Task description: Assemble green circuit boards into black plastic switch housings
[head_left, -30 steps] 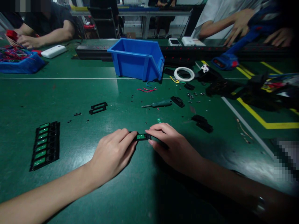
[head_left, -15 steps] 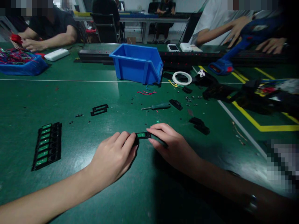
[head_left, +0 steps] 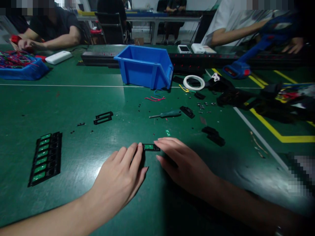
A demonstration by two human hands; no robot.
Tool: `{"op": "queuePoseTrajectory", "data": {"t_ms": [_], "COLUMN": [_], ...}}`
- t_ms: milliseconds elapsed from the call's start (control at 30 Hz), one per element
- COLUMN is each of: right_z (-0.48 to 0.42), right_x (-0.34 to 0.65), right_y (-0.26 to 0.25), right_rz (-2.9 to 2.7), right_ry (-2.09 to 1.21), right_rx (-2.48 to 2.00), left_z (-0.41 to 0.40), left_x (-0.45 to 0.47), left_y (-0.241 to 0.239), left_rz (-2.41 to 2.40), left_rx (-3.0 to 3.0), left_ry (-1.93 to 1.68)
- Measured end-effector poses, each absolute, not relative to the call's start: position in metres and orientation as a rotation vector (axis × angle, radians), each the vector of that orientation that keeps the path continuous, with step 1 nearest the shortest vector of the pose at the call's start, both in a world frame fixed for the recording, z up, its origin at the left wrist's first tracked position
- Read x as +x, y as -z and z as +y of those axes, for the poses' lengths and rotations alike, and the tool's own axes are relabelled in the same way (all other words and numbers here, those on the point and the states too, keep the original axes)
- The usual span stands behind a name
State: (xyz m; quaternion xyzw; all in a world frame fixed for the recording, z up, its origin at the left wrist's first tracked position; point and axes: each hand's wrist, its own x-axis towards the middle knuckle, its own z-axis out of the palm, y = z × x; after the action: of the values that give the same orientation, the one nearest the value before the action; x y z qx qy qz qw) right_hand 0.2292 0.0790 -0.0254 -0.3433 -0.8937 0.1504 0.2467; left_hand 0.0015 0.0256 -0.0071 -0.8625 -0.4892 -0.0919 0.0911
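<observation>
In front of me a small black frame with a green circuit board (head_left: 149, 147) inside lies between my hands. My left hand (head_left: 119, 178) touches its left end with the fingertips, the thumb apart and lower down. At the right end, the fingertips of my right hand (head_left: 184, 160) touch the frame, its thumb also apart below. A loose green board (head_left: 167, 132) lies just beyond my right hand. Off to the left is a row of black frames with green boards (head_left: 43, 157). Bare black frames (head_left: 103, 118) lie beyond my left hand.
A green screwdriver (head_left: 169, 114), black parts (head_left: 213, 136) and small screws (head_left: 201, 106) lie on the green table. Farther back stand a blue bin (head_left: 137, 73), a white tape roll (head_left: 194, 82) and a blue cordless drill (head_left: 237, 70). Co-workers sit across the table.
Both thumbs have moved away from the fingers and down from the framed board. My hands and the board sit slightly lower in view, and the camera has shifted a little.
</observation>
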Motion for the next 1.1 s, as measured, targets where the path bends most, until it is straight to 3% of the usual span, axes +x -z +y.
{"op": "queuePoseTrajectory", "data": {"t_ms": [333,700,1100], "right_z": [0.0777,0.0711,0.0724], "right_x": [0.2318,0.2263,0.2284], "right_y": [0.0258,0.0220,0.0221], "right_rz": [-2.386,-2.524,-2.577], "right_ry": [-0.410,-0.143,-0.243], "right_rx": [-0.988,-0.875,-0.997], "left_z": [0.0279,0.0293,0.0299], "left_x": [-0.0012,-0.0018,-0.0023], "left_y": [0.0079,0.0085,0.0082], "left_rz": [-1.531,-1.524,-1.515], "left_rx": [-2.635,-2.634,-2.638], "left_ry": [0.284,0.306,0.344]}}
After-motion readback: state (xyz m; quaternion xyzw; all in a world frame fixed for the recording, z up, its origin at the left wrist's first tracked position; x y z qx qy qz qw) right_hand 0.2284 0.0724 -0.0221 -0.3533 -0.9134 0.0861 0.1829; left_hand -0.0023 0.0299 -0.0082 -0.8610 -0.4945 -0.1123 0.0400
